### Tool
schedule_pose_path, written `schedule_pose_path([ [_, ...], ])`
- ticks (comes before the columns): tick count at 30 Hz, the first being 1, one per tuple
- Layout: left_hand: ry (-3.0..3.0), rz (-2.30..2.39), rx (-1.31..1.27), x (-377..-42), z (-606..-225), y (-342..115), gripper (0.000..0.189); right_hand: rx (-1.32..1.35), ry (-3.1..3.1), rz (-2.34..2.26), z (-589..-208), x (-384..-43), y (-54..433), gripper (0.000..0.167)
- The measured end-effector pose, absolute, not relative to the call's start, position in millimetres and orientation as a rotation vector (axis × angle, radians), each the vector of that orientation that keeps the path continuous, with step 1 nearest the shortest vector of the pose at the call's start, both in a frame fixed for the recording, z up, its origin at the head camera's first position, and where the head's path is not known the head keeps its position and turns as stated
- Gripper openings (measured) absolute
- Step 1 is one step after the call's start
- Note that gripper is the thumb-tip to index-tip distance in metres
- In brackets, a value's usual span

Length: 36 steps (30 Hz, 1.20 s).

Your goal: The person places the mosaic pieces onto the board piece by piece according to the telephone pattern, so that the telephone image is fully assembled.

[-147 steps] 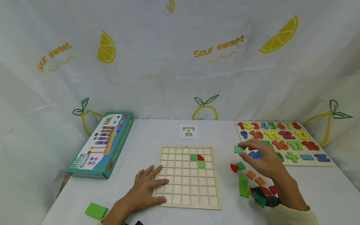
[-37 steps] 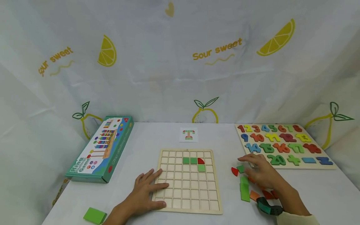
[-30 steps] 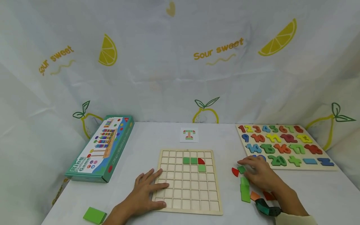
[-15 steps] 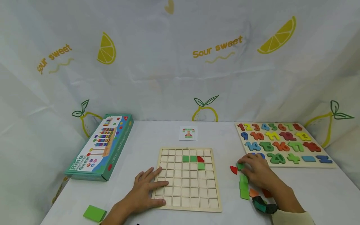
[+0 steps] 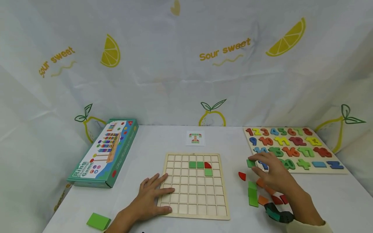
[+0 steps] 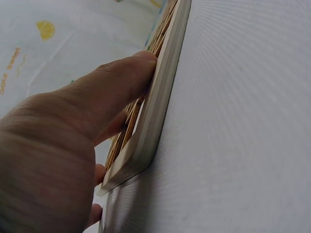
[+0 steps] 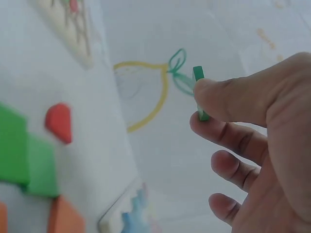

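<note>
Between thumb and forefinger my right hand pinches a green square tile, held above the table right of the wooden grid board. The right wrist view shows this tile edge-on. My left hand rests spread on the board's left edge; its thumb lies on the rim in the left wrist view. In the grid, two green squares and a red quarter-circle sit in a row, with another green square below the red one.
A loose red quarter-circle, green tiles, orange tiles and red pieces lie near my right hand. A pattern card lies behind the board. A number puzzle is at right, a game box and green block at left.
A green square has been added to the board's row, left of the other one. My right hand has since picked another green square from the table and raised it. The left hand stays put.
</note>
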<state>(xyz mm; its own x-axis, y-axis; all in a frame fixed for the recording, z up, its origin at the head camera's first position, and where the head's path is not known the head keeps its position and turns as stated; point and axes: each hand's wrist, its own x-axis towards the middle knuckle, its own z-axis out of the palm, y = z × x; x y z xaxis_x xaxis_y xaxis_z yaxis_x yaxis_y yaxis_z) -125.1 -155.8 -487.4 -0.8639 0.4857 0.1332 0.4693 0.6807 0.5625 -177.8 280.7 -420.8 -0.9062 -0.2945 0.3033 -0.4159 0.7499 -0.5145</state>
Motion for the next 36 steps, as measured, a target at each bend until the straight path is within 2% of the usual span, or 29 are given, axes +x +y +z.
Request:
schedule_pose_path([
  [17,2.834,0.945,0.795,-124,-489,-156,0.058,0.643,-2.543,0.940,-383,-158,252,0.035],
  [27,2.861,0.923,0.806,-124,-489,-158,0.059,0.721,-2.459,1.017,-374,-162,215,0.036],
  [36,2.852,0.921,0.799,-125,-489,-158,0.060,0.790,-2.432,1.172,-382,-179,166,0.029],
])
